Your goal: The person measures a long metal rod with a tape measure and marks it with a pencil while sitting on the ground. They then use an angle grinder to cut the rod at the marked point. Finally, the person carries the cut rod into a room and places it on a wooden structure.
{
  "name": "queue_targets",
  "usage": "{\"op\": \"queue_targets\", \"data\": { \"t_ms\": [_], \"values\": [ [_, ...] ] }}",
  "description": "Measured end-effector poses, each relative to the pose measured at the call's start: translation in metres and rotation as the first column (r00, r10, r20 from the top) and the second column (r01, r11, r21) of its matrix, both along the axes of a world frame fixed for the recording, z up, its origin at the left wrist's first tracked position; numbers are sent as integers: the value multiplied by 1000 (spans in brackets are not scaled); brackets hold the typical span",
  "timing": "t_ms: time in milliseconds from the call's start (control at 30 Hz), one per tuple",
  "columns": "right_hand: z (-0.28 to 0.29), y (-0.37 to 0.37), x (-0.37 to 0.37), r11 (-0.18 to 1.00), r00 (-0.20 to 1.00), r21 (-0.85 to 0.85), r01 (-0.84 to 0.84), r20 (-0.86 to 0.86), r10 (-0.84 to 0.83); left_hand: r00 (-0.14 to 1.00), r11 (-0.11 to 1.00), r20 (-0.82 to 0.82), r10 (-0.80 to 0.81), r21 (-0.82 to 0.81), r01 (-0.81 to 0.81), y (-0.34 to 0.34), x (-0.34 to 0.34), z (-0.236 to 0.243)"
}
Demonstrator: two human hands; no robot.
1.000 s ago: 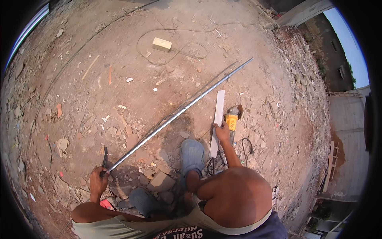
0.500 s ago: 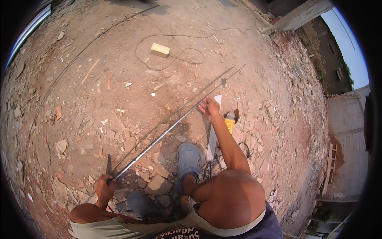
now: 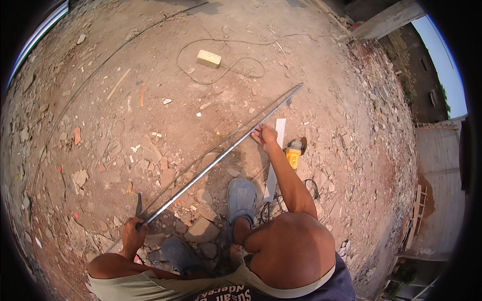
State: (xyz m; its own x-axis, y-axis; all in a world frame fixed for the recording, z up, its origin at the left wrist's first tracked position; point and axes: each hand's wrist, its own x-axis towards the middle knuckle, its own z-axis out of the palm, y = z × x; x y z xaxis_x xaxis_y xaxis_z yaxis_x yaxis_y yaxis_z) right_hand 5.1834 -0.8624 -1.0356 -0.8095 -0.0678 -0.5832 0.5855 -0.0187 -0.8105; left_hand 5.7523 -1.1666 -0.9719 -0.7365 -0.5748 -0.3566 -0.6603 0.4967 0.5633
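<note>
A long silver metal bar (image 3: pixel 205 171) runs diagonally in front of me. My left hand (image 3: pixel 133 232) is closed round its near end, beside an upright narrow dark object (image 3: pixel 139 203) that I cannot make out. My right hand (image 3: pixel 264 136) holds the bar farther along, fingers curled round it. Beneath and behind my right forearm lies a pale flat strip (image 3: pixel 280 130) on the ground. Just right of it rests a yellow angle grinder (image 3: pixel 293 157) with a rusty-brown disc, its dark cable looping near my right knee.
The dirt ground (image 3: pixel 110 140) holds scattered rubble. A pale brick (image 3: pixel 208 58) and a looping cable lie ahead. My grey clogs (image 3: pixel 242 198) stand under me. A concrete column (image 3: pixel 386 20), a wall (image 3: pixel 437 165) and a small wooden ladder-like frame are at the right.
My right hand has left the pale strip and moved forward onto the metal bar. The bar's far end sits lower in view, and my left hand has shifted slightly right and down.
</note>
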Motion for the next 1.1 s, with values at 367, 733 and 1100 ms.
{"op": "queue_targets", "data": {
  "t_ms": [367, 733, 1100],
  "values": [
    [-4, -24, 0, 994, 996, -56, -93, -5, 93, 999, 999, -22, 38, -1, -38, -4, 17, -5],
    [16, 11, 40, 952, 955, 223, -210, -160, 249, 978, 968, 208, -30, 249, -24, -45, -4, 12],
    [15, 39, 52, 826, 861, 481, -294, -242, 447, 967, 930, 213, -138, 363, 53, -85, -10, -20]
  ]
}}
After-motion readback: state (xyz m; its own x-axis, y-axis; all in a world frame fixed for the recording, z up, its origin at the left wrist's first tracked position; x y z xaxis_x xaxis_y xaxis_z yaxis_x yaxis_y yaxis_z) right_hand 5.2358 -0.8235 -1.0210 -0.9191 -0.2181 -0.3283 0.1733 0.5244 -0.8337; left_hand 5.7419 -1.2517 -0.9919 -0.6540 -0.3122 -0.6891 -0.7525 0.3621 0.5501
